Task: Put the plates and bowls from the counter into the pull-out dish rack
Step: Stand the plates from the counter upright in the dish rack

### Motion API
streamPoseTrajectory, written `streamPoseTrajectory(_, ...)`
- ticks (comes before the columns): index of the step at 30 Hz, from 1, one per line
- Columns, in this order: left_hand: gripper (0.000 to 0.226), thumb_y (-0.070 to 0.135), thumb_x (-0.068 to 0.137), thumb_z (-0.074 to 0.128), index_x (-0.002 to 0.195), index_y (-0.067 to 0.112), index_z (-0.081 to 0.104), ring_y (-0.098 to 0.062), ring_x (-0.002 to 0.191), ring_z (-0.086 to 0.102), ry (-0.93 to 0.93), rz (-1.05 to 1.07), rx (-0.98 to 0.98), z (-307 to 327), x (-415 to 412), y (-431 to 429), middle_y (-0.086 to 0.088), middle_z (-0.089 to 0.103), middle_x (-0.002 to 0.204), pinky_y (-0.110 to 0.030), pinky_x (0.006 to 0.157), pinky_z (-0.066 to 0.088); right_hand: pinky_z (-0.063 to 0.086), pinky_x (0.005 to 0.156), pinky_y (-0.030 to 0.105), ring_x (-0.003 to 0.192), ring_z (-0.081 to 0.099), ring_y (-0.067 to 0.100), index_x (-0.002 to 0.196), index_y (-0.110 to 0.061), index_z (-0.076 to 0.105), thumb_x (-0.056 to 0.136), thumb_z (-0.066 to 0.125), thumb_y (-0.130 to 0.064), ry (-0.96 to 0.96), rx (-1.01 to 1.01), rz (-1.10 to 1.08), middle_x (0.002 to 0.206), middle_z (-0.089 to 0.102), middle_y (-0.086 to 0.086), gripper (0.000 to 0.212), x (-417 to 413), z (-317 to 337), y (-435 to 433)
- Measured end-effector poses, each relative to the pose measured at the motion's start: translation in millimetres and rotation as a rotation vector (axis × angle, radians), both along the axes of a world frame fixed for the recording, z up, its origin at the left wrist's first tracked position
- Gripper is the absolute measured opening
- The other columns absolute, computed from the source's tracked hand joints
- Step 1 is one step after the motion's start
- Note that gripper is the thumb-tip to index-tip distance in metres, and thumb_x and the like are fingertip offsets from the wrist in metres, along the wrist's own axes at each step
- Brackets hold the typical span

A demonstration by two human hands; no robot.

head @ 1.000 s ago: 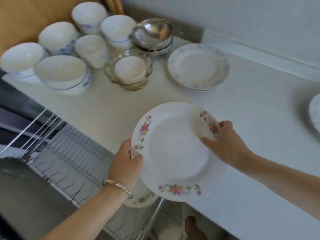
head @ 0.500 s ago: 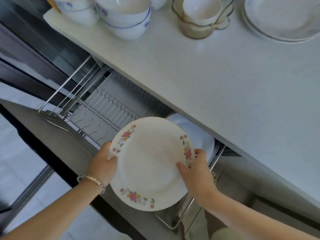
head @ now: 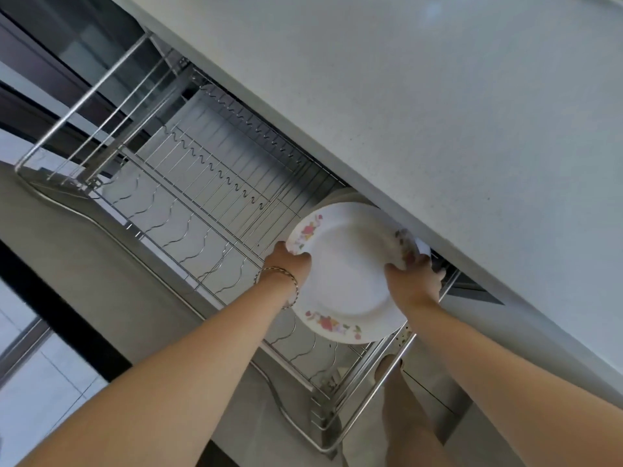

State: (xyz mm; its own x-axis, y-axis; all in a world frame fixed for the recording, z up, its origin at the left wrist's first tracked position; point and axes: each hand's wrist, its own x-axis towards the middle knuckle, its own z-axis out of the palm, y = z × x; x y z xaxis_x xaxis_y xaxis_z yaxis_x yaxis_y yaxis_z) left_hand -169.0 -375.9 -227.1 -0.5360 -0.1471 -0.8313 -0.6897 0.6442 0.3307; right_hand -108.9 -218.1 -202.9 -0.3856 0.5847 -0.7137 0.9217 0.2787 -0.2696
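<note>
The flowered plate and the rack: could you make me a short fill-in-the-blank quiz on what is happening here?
1. The flowered plate is held by ____ hands.
2. A bracelet sits on the ____ wrist.
3. The plate is over the ____ end of the pull-out dish rack.
4. The white counter lies ____ the rack.

Missing words: both; left; right; above
</note>
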Motion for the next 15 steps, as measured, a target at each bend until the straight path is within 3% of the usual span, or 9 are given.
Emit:
streamPoseTrajectory(2,0.049,0.02,0.081,0.044,0.129,0.015,0.043,-0.036,0.116,0.053,-0.036,0.028,-0.025,-2,-2,12,-0.014,0.051,0.128,-0.047,0.1,0.045,0.031,0.107,0.042,0.135,0.027,0.038,0.142,-0.001,0.029,0.089,0.045,-0.013,0.013,0.016,0.031,0.147,0.024,0.026,0.057,-6,5,3)
streamPoseTrajectory(4,0.054,0.02,0.083,0.045,0.135,0.014,0.037,-0.037,0.121,0.049,-0.059,0.061,-0.017,-4,-1,22,-0.015,0.046,0.135,-0.047,0.103,0.042,0.034,0.104,0.039,0.131,0.033,0.037,0.138,0.005,0.033,0.092,0.042,-0.011,0.006,0.003,0.044,0.144,0.031,0.027,0.05,-11,12,5)
streamPoseTrajectory(7,0.055,0.018,0.085,0.046,0.138,0.012,0.031,-0.035,0.122,0.049,-0.046,0.138,0.059,-8,4,34,-0.013,0.046,0.139,-0.043,0.102,0.042,0.037,0.1,0.039,0.122,0.044,0.038,0.11,0.002,0.051,0.095,0.039,-0.011,-0.043,-0.024,0.053,0.133,0.046,0.028,0.023,-13,17,11)
streamPoseTrajectory(8,0.058,0.018,0.087,0.047,0.141,0.012,0.027,-0.035,0.124,0.047,-0.043,0.161,0.078,-10,4,37,-0.012,0.043,0.142,-0.041,0.101,0.04,0.037,0.1,0.038,0.123,0.045,0.036,0.095,-0.004,0.048,0.096,0.037,-0.012,-0.069,-0.037,0.062,0.133,0.048,0.026,0.013,-14,19,11)
streamPoseTrajectory(10,0.063,0.018,0.089,0.048,0.146,0.014,0.02,-0.034,0.128,0.044,-0.042,0.223,0.115,-10,6,40,-0.012,0.038,0.146,-0.041,0.099,0.039,0.037,0.1,0.038,0.124,0.045,0.036,0.082,-0.004,0.042,0.096,0.037,-0.011,-0.073,-0.022,0.055,0.133,0.049,0.025,0.016,-12,15,12)
streamPoseTrajectory(12,0.068,0.018,0.09,0.049,0.149,0.017,0.016,-0.033,0.134,0.038,-0.034,0.323,0.184,-9,8,39,-0.011,0.032,0.151,-0.042,0.104,0.035,0.037,0.102,0.042,0.124,0.043,0.037,0.105,0.007,0.054,0.093,0.036,-0.004,-0.042,0.011,0.045,0.134,0.046,0.029,0.024,-11,11,12)
streamPoseTrajectory(13,0.069,0.017,0.091,0.05,0.15,0.019,0.014,-0.032,0.137,0.035,-0.04,0.377,0.221,-8,10,38,-0.009,0.028,0.153,-0.043,0.107,0.033,0.036,0.104,0.043,0.125,0.042,0.038,0.12,0.008,0.05,0.093,0.034,-0.002,-0.047,0.013,0.057,0.135,0.044,0.031,0.033,-11,9,11)
streamPoseTrajectory(15,0.071,0.017,0.091,0.051,0.151,0.017,0.011,-0.031,0.14,0.031,-0.07,0.466,0.261,-11,13,36,-0.008,0.024,0.156,-0.045,0.111,0.028,0.035,0.104,0.042,0.123,0.044,0.039,0.127,0.011,0.046,0.095,0.033,-0.004,-0.062,-0.01,0.066,0.13,0.049,0.031,0.037,-11,6,14)
